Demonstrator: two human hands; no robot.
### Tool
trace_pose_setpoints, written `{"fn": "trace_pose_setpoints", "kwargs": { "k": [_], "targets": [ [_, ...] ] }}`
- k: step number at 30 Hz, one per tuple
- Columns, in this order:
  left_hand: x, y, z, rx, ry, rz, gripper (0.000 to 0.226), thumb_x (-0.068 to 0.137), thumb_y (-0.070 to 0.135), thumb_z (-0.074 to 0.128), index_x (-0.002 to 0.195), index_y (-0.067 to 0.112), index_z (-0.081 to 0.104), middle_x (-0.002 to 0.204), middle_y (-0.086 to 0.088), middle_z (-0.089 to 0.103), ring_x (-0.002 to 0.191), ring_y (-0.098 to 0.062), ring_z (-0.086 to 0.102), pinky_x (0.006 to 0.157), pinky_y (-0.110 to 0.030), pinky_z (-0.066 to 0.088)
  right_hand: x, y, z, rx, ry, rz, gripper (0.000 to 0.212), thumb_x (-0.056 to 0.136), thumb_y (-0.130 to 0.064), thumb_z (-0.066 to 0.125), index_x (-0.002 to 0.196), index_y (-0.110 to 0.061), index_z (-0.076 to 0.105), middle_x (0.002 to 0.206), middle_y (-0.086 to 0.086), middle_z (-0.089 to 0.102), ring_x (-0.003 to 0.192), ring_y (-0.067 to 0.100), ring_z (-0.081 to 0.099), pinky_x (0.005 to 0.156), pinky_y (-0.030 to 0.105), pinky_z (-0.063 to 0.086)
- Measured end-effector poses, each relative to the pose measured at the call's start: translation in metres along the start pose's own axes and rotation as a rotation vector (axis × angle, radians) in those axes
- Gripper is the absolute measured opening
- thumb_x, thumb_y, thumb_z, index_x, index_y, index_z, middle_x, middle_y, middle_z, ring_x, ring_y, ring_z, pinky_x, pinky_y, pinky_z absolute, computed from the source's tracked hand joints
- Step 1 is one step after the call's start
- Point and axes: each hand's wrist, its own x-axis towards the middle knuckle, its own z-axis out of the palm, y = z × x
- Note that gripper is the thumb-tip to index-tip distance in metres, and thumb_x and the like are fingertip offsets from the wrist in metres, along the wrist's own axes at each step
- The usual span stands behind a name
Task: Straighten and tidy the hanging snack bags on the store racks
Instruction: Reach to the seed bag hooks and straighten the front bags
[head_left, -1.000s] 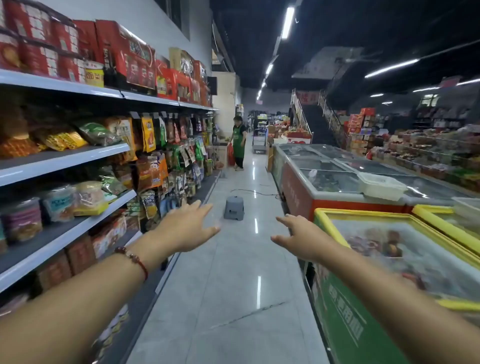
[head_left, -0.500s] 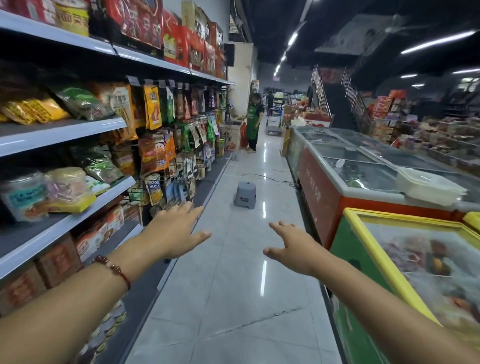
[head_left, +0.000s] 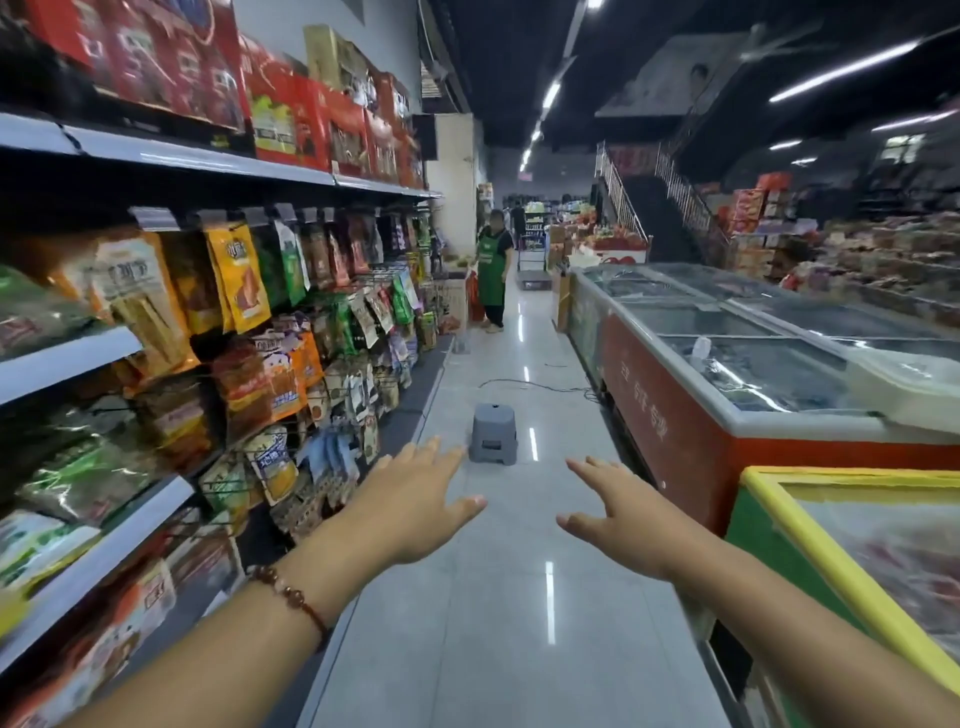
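Far left: shelves (head_left: 93, 358) are running along the aisle w/ boxed goods on the top level and loose packs lying on the lower levels. Next along, the hanging snack bags (head_left: 244, 280) are occupying the racks (head_left: 228, 483), approx. three rows high; several bags are hanging tilted and overlapping their neighbours. An orange bag is sitting in the upper row, blue/white bags in the lowest row near the floor.

Left hand (head_left: 415, 499) is hovering over the aisle floor (head_left: 467, 623), just beside the lowest row of bags, not touching any. Its fingers (head_left: 436, 452) are lying straight and spread apart, palm down, holding nothing. A beaded bracelet (head_left: 296, 597) is sitting on the left wrist.

Centre: a grey step stool (head_left: 493, 431) is standing on the floor just ahead of both hands. Further back, a person in a green apron (head_left: 491, 275) is standing by the shelf end. A cable is lying across the floor behind the stool.

Right hand (head_left: 628, 519) is hovering level w/ the left, well apart from the bags. Its fingers (head_left: 587, 467) are likewise extending apart, thumb out, gripping nothing.

Right side: a red chest freezer (head_left: 675, 415) w/ glass lids is lining the aisle; a white tray (head_left: 904, 384) is resting on its top. Nearest, a yellow-rimmed freezer (head_left: 810, 535) is standing beside the right forearm. Staircase visible at rear.
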Motion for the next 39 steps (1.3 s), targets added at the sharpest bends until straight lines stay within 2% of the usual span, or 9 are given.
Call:
{"fn": "trace_pose_setpoints", "kwargs": {
  "k": [5,9,15,18,22,25,29,34,39],
  "targets": [
    [0.121,-0.011,0.019,0.052,-0.011,0.007,0.075,0.095,0.067,0.029,0.156,0.029,0.006,0.164,-0.002,0.003,0.150,-0.023,0.006,0.119,-0.042,0.012,0.108,0.062,-0.010,-0.002,-0.025,-0.006,0.075,0.094,-0.054,0.051,0.155,-0.030,0.015,0.161,-0.008,0.015,0.148,0.015,0.014,0.117,0.034,0.020],
    [0.219,-0.032,0.026,0.050,-0.046,-0.055,0.076,0.095,0.067,0.028,0.156,0.028,0.007,0.164,-0.003,0.003,0.150,-0.025,0.010,0.120,-0.044,0.016,0.211,0.095,-0.028,0.020,-0.061,-0.018,0.074,0.094,-0.054,0.051,0.155,-0.032,0.014,0.162,-0.008,0.014,0.148,0.015,0.015,0.118,0.035,0.021],
    [0.321,-0.097,0.027,0.001,-0.021,-0.178,0.078,0.093,0.071,0.027,0.156,0.032,0.004,0.164,-0.001,0.001,0.150,-0.023,0.012,0.119,-0.043,0.019,0.349,0.093,-0.028,0.026,-0.116,-0.106,0.071,0.093,-0.055,0.052,0.153,-0.033,0.021,0.161,-0.009,0.018,0.146,0.016,0.022,0.116,0.034,0.023],
    [0.369,-0.135,0.035,-0.006,-0.005,-0.220,0.079,0.092,0.071,0.027,0.156,0.032,0.004,0.164,-0.001,0.002,0.149,-0.022,0.013,0.119,-0.043,0.021,0.417,0.088,-0.018,0.011,-0.136,-0.170,0.072,0.092,-0.056,0.052,0.153,-0.030,0.023,0.159,-0.010,0.024,0.140,0.016,0.032,0.111,0.032,0.030],
    [0.447,-0.180,0.055,-0.021,-0.039,-0.240,0.079,0.092,0.071,0.027,0.156,0.033,0.002,0.164,0.000,-0.001,0.150,-0.020,0.008,0.120,-0.042,0.017,0.514,0.088,-0.003,0.001,-0.152,-0.186,0.069,0.094,-0.052,0.052,0.153,-0.027,0.025,0.156,-0.011,0.027,0.141,0.013,0.028,0.109,0.027,0.028],
    [0.523,-0.214,0.069,-0.022,-0.050,-0.229,0.080,0.092,0.071,0.027,0.156,0.030,0.001,0.164,0.000,-0.002,0.150,-0.021,0.007,0.120,-0.040,0.016,0.593,0.095,0.006,0.009,-0.157,-0.166,0.067,0.095,-0.050,0.052,0.152,-0.026,0.026,0.156,-0.010,0.028,0.137,0.013,0.032,0.106,0.024,0.028],
    [0.637,-0.250,0.076,-0.039,-0.118,-0.189,0.080,0.093,0.070,0.027,0.157,0.027,0.002,0.164,-0.002,-0.002,0.150,-0.023,0.008,0.120,-0.043,0.012,0.694,0.114,0.005,0.050,-0.169,-0.051,0.071,0.094,-0.052,0.053,0.154,-0.030,0.021,0.161,-0.006,0.019,0.145,0.014,0.022,0.114,0.029,0.023],
    [0.763,-0.262,0.071,-0.007,-0.141,-0.069,0.077,0.095,0.067,0.028,0.156,0.027,0.003,0.164,-0.002,0.001,0.149,-0.024,0.012,0.119,-0.043,0.020,0.793,0.151,-0.009,0.101,-0.132,0.047,0.070,0.093,-0.050,0.055,0.153,-0.031,0.023,0.160,-0.007,0.020,0.147,0.010,0.018,0.116,0.031,0.021],
    [0.886,-0.272,0.082,-0.007,-0.130,-0.005,0.078,0.095,0.066,0.030,0.156,0.026,0.005,0.164,-0.004,0.002,0.150,-0.024,0.011,0.120,-0.042,0.018,0.901,0.193,-0.017,0.130,-0.114,0.068,0.067,0.094,-0.048,0.055,0.152,-0.035,0.024,0.160,-0.006,0.020,0.148,0.009,0.015,0.118,0.033,0.021]
  ]
}}
